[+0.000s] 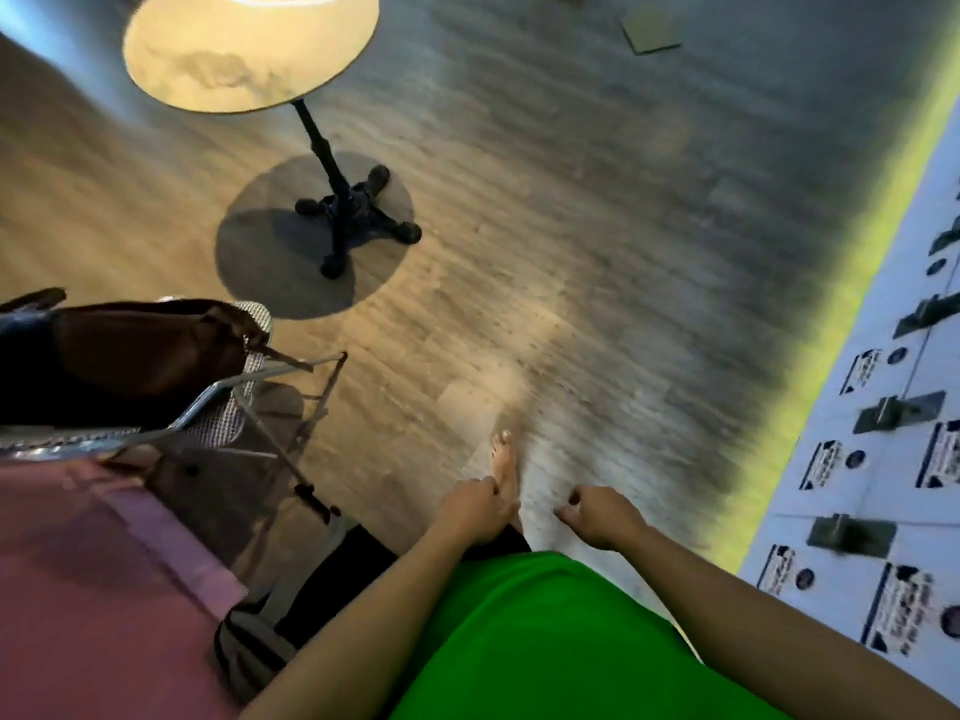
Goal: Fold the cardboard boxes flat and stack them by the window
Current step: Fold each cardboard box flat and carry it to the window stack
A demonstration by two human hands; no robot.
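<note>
Hanging loosely curled: hands (pixel 540 514) | flat cardboard (pixel 652 31) far off

Whole view motion-blurred; flat cardboard (pixel 652 31) too small/soft to read, round table (pixel 249 49) cut by top edge.

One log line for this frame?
walking, frame blurred | left hand empty | right hand empty | flat cardboard far on floor

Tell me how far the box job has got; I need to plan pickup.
Done: only one flattened cardboard piece shows, lying on the far floor. In hand: nothing; the left hand and right hand hang loosely curled, holding nothing. Left: no stack or window is in view, so stacking looks unfinished.
</note>
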